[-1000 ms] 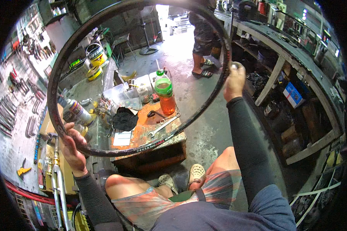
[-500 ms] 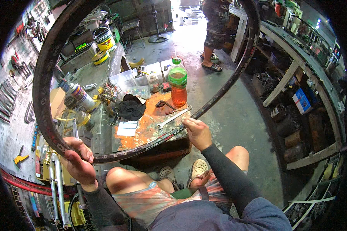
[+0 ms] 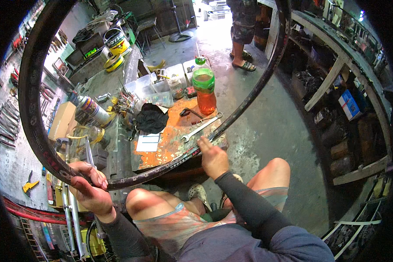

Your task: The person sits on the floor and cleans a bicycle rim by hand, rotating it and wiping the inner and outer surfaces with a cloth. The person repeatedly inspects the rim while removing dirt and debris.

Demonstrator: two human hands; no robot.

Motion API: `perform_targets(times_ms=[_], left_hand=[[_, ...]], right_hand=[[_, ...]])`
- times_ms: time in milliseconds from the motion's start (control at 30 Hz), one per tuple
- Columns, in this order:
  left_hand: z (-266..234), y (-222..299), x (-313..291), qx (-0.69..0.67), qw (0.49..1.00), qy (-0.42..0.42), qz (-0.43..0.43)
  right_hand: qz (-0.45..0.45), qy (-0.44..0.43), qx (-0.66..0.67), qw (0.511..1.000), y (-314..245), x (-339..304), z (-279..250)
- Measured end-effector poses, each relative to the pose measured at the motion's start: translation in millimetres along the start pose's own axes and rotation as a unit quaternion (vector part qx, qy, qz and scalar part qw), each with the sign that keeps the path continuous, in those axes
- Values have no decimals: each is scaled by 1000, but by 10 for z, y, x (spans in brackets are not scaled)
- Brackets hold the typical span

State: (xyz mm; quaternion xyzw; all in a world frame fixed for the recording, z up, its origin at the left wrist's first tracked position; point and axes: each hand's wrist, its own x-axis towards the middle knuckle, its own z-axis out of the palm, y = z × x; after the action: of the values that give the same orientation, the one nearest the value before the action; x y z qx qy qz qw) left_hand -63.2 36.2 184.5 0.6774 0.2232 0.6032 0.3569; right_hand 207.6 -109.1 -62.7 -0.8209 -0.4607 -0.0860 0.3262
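A large black bicycle rim [image 3: 248, 105], with no spokes showing, stands tilted before me, and its top runs out of view. My left hand [image 3: 91, 191] is wrapped round its lower left part, with the thumb toward me and the fingers over the edge. Along the lower right part, my right hand [image 3: 214, 160] has its fingertips on the rim near a red and white marking. Behind it, a combination wrench [image 3: 201, 129] lies on a worn orange tabletop [image 3: 161, 153]. A bottle of red liquid with a green upper part [image 3: 204, 94] stands beyond the wrench.
A black cloth [image 3: 150, 118], clear plastic boxes [image 3: 176, 72] and a spray can [image 3: 93, 109] sit on the low tables. Tools hang on the left wall. A person [image 3: 243, 32] in sandals stands at the far doorway. Wooden shelving [image 3: 323, 83] runs along the right.
The rim has shifted slightly left in view. My right hand has slid left and down along it, its fingers straighter than before. My left hand keeps its hold.
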Motion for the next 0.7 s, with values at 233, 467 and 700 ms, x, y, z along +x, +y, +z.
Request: perform_targets(times_ms=[233,467,700], left_hand=[[-36,-79,1,-12,1000,21,-12],[37,-54,12,4,999,40,-31],[-28,-67,36,13,999,36,-35]], right_hand=[[-39,24,32,998,300,212,-219],[-80,34,86,992,-30,-259,185],[-99,-56,69,991,-292,-439,243]])
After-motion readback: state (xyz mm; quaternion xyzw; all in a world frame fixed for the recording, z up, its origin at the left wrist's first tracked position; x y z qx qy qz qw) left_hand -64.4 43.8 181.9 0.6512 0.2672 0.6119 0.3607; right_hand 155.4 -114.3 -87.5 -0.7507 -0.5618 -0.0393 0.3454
